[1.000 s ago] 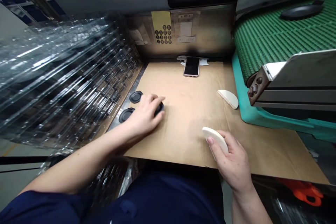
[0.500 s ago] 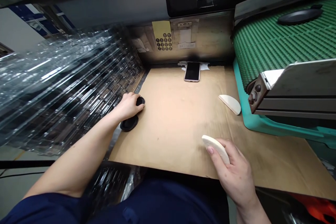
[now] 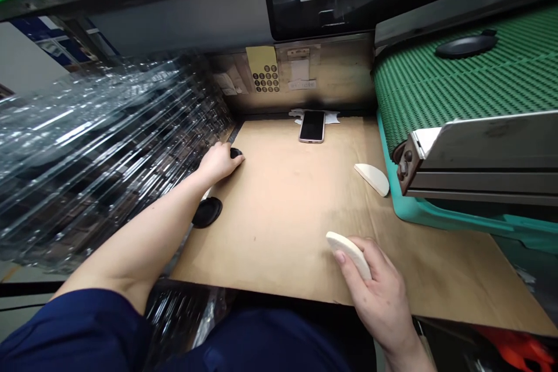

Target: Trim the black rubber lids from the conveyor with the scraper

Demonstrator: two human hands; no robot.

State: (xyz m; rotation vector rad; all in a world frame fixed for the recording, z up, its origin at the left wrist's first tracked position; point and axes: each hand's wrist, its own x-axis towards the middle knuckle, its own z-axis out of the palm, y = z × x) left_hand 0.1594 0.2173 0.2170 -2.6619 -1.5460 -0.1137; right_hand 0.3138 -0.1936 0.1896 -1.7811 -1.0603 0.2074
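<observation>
My left hand reaches to the left edge of a cardboard sheet, its fingers closed around a small black round part that they mostly cover. Nearer to me, a second black round disc lies by the same edge, apart from the hand. Over the front of the cardboard, my right hand pinches a flat white pad with a rounded edge between thumb and fingers. A white half-round pad lies at the right side of the sheet.
A phone lies at the back on some white paper. To the right, a green conveyor belt carries a black disc above a teal bin. Stacked clear plastic trays stand close on the left.
My left hand has moved farther along the left edge with the black part, away from the nearer black disc, which now shows fully. The right hand keeps the pad. The view has shifted slightly.
</observation>
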